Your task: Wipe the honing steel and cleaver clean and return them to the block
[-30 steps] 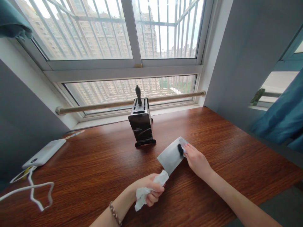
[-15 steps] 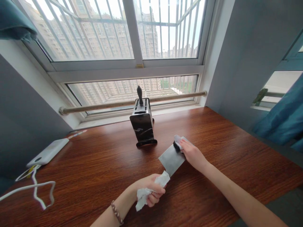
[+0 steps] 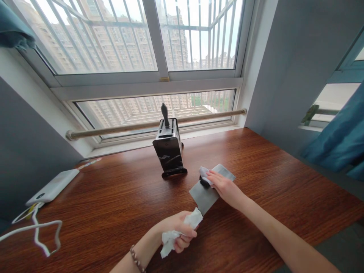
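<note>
A cleaver with a broad grey rectangular blade (image 3: 205,196) is held slantwise low over the table, its edge pointing away up to the right. My left hand (image 3: 183,231) is closed around its handle end, with crumpled white tissue (image 3: 169,242) wrapped there; the handle itself is hidden. Across the blade lies my right hand (image 3: 227,187), fingers pressing a folded white tissue (image 3: 203,172) onto its surface. Under that tissue a small black item (image 3: 204,183) shows; I cannot make out what it is. A black knife block (image 3: 170,153) stands beyond, one dark handle (image 3: 164,112) sticking up from it.
On the left of the wooden table (image 3: 113,204) lie a white power bank (image 3: 54,187) and a looped white cable (image 3: 36,231). A window with a horizontal rail (image 3: 127,129) rises behind the table. A blue curtain (image 3: 332,140) hangs at the right.
My right hand has slid the tissue and black item leftward over the blade, so more of the blade's far end shows. My left hand keeps its hold. The view has shifted slightly.
</note>
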Tool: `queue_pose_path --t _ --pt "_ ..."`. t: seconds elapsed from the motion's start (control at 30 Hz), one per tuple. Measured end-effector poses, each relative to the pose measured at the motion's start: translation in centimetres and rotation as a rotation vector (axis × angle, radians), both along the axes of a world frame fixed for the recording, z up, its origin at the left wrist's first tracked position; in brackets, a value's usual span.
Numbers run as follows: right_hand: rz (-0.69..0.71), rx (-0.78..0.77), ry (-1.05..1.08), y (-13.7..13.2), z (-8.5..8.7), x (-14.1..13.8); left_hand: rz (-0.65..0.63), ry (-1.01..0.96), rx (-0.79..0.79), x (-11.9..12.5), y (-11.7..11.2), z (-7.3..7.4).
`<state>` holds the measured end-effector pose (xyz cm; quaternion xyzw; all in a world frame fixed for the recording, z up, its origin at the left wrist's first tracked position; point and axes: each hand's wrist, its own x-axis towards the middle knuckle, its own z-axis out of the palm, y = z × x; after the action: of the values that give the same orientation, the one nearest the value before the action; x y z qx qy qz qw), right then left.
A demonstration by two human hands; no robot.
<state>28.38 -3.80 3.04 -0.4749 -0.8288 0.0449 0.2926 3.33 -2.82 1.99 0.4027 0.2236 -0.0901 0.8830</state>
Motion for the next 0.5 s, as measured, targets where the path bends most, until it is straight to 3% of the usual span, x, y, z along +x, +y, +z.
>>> queue_pose_path --t 0.17,0.37,0.5 --pt "-0.240 0.001 0.230 1.0 -1.0 3.6 -0.007 0.002 0.000 0.0 0.0 0.1" --pt "-0.388 -0.239 0.771 0.9 -0.6 4.9 0.007 0.018 0.030 0.1 -0.2 0.2" --pt "-0.385 -0.391 1.052 1.4 -1.0 6.1 0.033 0.017 0.053 0.2 -0.4 -0.2"
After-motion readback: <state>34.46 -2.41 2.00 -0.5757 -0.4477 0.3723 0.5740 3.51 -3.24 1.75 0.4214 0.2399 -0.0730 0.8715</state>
